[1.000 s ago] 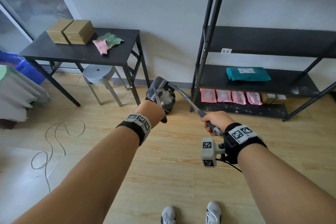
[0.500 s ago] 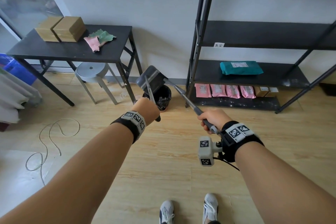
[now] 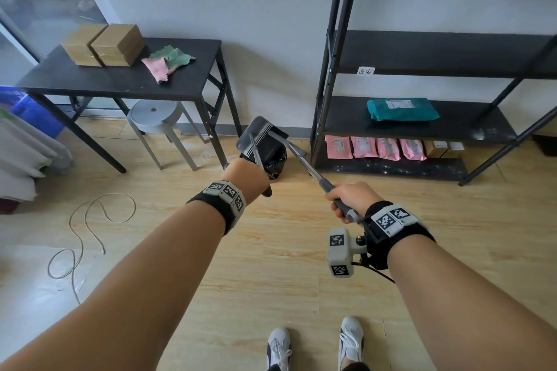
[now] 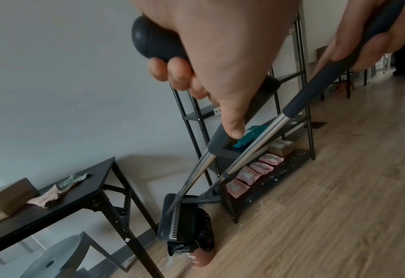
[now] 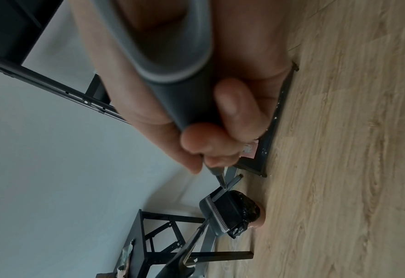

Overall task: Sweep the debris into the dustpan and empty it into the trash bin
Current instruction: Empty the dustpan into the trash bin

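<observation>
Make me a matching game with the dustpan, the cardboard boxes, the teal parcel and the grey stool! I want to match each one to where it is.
Things:
1. dustpan
2. cardboard boxes
3. teal parcel
4. grey stool

Places:
A. under the black table
B. tipped over the trash bin
C. on a rack shelf
D. on top of the black table

Pairs: 1-B, 2-D, 3-C, 4-A

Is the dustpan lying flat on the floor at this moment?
No, the dustpan is lifted and tilted over the trash bin, held up by its long handle in the left hand.
</observation>
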The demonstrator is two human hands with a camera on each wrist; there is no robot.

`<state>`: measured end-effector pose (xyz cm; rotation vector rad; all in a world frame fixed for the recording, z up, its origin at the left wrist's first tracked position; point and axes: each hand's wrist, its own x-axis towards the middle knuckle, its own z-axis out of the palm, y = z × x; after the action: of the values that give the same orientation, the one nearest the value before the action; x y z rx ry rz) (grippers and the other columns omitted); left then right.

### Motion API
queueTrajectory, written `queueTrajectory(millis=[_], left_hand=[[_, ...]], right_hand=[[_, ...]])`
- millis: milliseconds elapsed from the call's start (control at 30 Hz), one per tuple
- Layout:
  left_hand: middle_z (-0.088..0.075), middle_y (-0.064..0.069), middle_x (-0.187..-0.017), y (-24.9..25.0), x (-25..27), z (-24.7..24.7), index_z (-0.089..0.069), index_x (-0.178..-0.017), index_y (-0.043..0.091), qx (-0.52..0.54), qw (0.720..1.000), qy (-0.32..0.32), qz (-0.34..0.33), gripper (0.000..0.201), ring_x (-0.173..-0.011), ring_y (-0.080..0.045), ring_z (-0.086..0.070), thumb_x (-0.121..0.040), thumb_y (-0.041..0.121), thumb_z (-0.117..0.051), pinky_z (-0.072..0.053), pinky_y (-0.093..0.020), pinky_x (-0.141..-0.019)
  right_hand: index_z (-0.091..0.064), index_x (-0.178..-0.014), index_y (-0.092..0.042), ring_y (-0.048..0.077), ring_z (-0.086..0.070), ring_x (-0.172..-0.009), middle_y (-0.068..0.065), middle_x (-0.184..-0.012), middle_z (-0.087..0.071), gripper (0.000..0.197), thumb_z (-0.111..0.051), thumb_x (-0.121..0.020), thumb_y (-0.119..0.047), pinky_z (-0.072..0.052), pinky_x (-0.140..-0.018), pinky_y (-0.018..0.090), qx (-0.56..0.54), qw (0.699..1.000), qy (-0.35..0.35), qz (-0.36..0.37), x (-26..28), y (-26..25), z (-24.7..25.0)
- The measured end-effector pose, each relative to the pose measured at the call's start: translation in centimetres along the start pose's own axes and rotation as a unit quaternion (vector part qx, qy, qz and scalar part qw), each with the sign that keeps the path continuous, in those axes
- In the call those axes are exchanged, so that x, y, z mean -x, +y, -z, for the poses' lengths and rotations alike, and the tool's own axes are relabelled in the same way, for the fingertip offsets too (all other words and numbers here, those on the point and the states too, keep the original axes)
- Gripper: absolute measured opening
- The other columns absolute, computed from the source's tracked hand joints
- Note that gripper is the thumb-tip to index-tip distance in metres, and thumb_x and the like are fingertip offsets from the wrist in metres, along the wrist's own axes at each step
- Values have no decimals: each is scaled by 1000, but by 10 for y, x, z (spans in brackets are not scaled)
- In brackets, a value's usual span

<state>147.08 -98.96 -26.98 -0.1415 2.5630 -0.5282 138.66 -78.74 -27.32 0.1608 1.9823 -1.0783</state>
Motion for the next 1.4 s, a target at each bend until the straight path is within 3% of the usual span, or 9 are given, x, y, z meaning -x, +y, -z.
queueTrajectory(millis=[100,233,433,500,600,767,967,1167,1400], left_hand=[[-63,-7,-106,-5,9,7,-55,-126,13,-29,999,12,-10,35,-92,-27,-62,-100,32,-42,-52,-39,-73],[-62,-1,-83,-11,23,12,-63,-110,14,-87,995,41,15,20,-66,-20,-58,-91,11,-57,-49,-32,-55],[-54,4,-69,-21,41,35,-62,-104,16,4,986,146,84,13,-60,-16,-51,-94,21,-56,-44,-30,-57],[-51,3,-67,-24,51,46,-61,-99,15,22,977,179,118,12,-60,-17,-48,-95,23,-53,-44,-30,-57],[-57,1,-72,-26,67,63,-62,-96,15,73,959,222,159,20,-67,-22,-57,-95,32,-50,-52,-32,-65],[-59,-4,-77,-22,99,103,-55,-81,17,157,915,291,233,32,-72,-26,-59,-93,46,-47,-48,-31,-63],[-50,-1,-65,20,122,133,-58,-83,14,200,902,273,267,34,-69,-24,-57,-89,46,-53,-46,-29,-62],[-55,-2,-76,63,131,115,-56,-85,16,211,906,247,271,34,-71,-24,-54,-86,50,-54,-45,-31,-63],[-57,-1,-79,98,116,88,-60,-89,17,228,918,215,245,32,-72,-22,-55,-87,49,-55,-44,-30,-62]], right_hand=[[-61,-117,4,17,-50,-48,10,-68,-55,30,-58,-90,-8,-39,-40,21,16,1000,-1,6,7,-6,-3],[-60,-111,3,16,-49,-48,9,-67,-54,24,-57,-91,-8,-39,-40,22,23,999,-6,22,19,-11,-6],[-55,-92,-3,16,-47,-48,9,-66,-51,5,-52,-93,-7,-38,-36,18,12,999,-10,34,43,-11,-6],[-53,-84,-5,15,-47,-49,8,-67,-51,11,-52,-94,-8,-38,-36,18,13,999,-13,42,50,-10,-2],[-52,-86,-5,14,-47,-50,8,-68,-50,10,-51,-95,-9,-38,-36,18,16,998,-29,57,61,-6,8],[-49,-84,-3,15,-47,-49,9,-67,-50,14,-50,-96,-10,-41,-36,20,7,995,-65,75,80,9,34],[-50,-86,-3,13,-49,-37,8,-62,-52,13,-51,-95,-12,-41,-35,19,30,994,-73,81,104,43,77],[-53,-85,-2,14,-49,-32,10,-63,-55,15,-53,-92,-14,-41,-35,18,93,992,-55,72,111,83,97],[-52,-82,-6,11,-50,-33,8,-63,-56,15,-51,-94,-15,-42,-36,18,128,990,-57,-2,98,106,94]])
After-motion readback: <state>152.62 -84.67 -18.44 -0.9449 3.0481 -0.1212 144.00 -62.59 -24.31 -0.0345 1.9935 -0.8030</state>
